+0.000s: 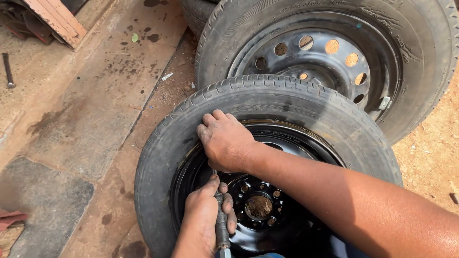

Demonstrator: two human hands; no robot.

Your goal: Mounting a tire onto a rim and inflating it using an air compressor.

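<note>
A black car tyre (267,98) on a black steel rim (287,224) lies flat on the ground in front of me. My right hand (225,142) rests on the tyre's inner sidewall at the rim edge, with its fingers curled closed; whatever is beneath it is hidden. My left hand (204,220) is lower down, over the rim, gripping a slim grey-handled tool (221,228). The tool's thin shaft runs up under my right hand. The hub (258,206) with its ring of bolt holes lies just right of my left hand.
A second, larger tyre on a black rim with round holes (330,57) lies just behind, touching the first. A concrete slab (95,110) with dark stains lies to the left, a metal bar (7,70) at far left, and reddish planks (55,19) at top left. Dirt ground (430,157) lies to the right.
</note>
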